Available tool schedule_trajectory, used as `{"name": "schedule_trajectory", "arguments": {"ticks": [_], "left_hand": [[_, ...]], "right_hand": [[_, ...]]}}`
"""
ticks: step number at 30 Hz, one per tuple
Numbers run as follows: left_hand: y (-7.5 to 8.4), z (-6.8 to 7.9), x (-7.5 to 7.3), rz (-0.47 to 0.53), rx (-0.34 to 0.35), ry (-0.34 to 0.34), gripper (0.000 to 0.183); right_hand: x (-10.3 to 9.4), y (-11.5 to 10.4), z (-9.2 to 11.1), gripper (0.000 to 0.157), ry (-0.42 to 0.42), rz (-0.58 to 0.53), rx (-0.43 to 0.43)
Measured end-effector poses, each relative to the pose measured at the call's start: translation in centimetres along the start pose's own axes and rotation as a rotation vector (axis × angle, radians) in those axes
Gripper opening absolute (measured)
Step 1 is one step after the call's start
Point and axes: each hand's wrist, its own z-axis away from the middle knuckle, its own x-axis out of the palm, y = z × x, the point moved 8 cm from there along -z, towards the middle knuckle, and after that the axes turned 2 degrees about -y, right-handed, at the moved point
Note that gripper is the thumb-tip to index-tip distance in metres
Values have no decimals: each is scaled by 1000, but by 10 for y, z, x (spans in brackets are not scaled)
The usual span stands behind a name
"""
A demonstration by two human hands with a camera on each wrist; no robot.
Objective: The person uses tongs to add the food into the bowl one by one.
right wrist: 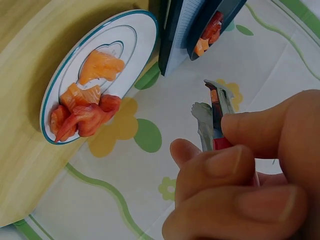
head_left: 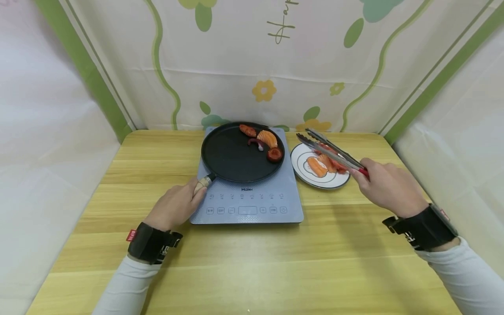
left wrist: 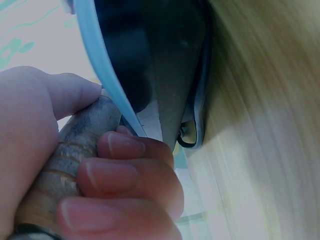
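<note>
My left hand [head_left: 173, 206] grips the wooden handle [head_left: 203, 183] of a round black frying pan [head_left: 228, 153]. In the left wrist view, the fingers curl around that handle [left wrist: 62, 160]. Toward the pan's right side lie an orange salmon-like slice [head_left: 267, 138], a red piece [head_left: 247, 130], a thin dark curled piece [head_left: 256, 142] and a round dark-red piece [head_left: 274, 154]. My right hand [head_left: 387, 186] holds metal tongs [head_left: 334, 151] with red grips, their tips parted and nothing between them. Below the tongs is a white plate [head_left: 300, 165] with orange slices [right wrist: 100, 67] and red pieces [right wrist: 87, 119].
Under the pan sits a grey-blue Haier induction cooker [head_left: 246, 201] with touch buttons along its front. All of it stands on a wooden table [head_left: 244, 267]. A white patterned cloth [head_left: 220, 57] hangs behind the table's back edge, with white sheets on both sides.
</note>
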Motion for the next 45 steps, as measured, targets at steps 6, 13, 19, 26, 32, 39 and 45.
{"name": "schedule_trajectory", "arguments": {"ticks": [6,13,19,26,32,39,45], "left_hand": [[-2,-1,1,-7,-10,-7,35],[-1,-1,1,-10,-1,-6,37],[-1,-1,1,-12,3,-2,39],[-1,-1,1,-16,4,-2,35],[0,-1,1,-13,3,-5,30],[0,-1,1,-13,3,-4,31],[-1,-1,1,-12,5,2,30]], "right_hand": [[8,4,6,43,2,2,2],[25,14,12,46,-85,-51,53],[37,19,15,49,-148,-60,91],[50,24,20,50,-200,-94,89],[56,28,23,48,-195,-98,92],[62,32,28,49,-203,-97,106],[68,36,30,49,-219,-95,124]]}}
